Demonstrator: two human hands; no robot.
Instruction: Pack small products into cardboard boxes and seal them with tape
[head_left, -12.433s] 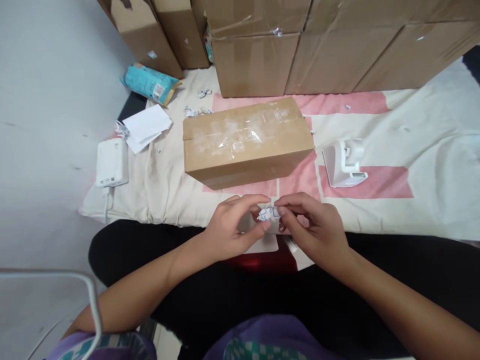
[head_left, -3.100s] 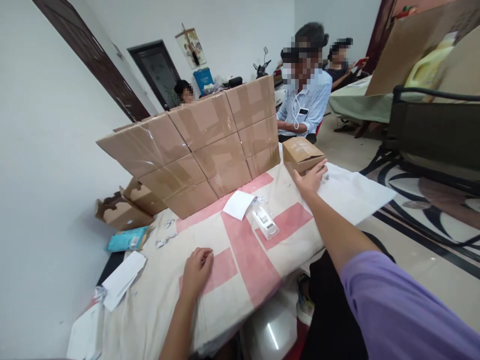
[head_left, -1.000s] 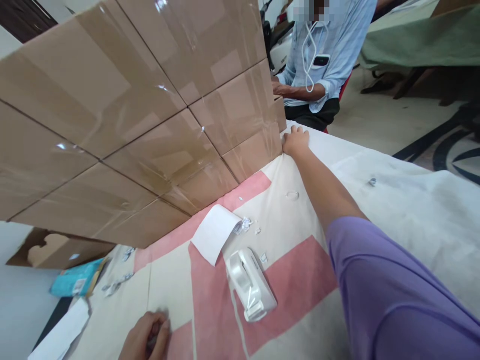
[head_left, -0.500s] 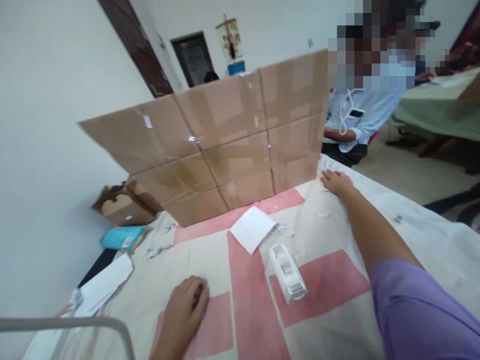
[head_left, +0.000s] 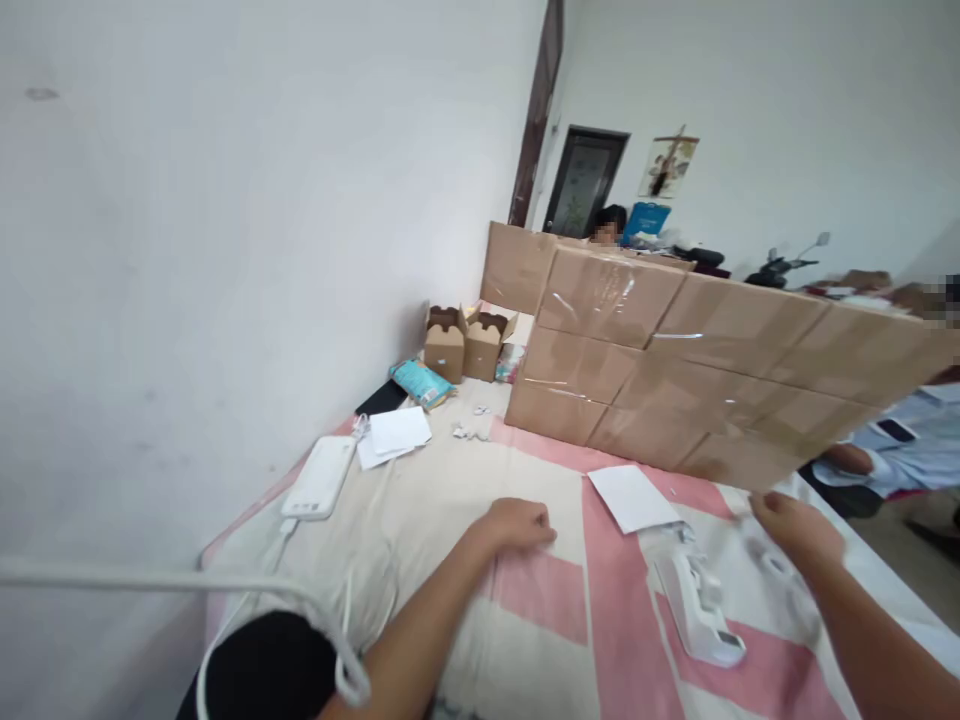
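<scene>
Loosely curled, the fingers of the left hand [head_left: 521,525] are drawn in narrow over the pink-and-cream cloth of the table [head_left: 525,655]; whether they enclose anything cannot be told. The right hand [head_left: 799,530] is near the table's right edge, just beside the lower right part of the stacked cartons [head_left: 652,375]; its fingers look bent, but blur hides whether they grip anything or touch the cardboard. Those taped cartons stand upright as a wall across the far part of the table, reaching toward the right edge. Between the hands, a folded white paper [head_left: 634,498] lies near the foot of the wall, with a white tape dispenser [head_left: 697,620] on the nearer side of it. Along the left edge, a white power bank [head_left: 322,480] sits with a cable plugged in, near some white sheets [head_left: 400,430]. Farther back are a blue packet [head_left: 421,382] and two open boxes [head_left: 465,350].
</scene>
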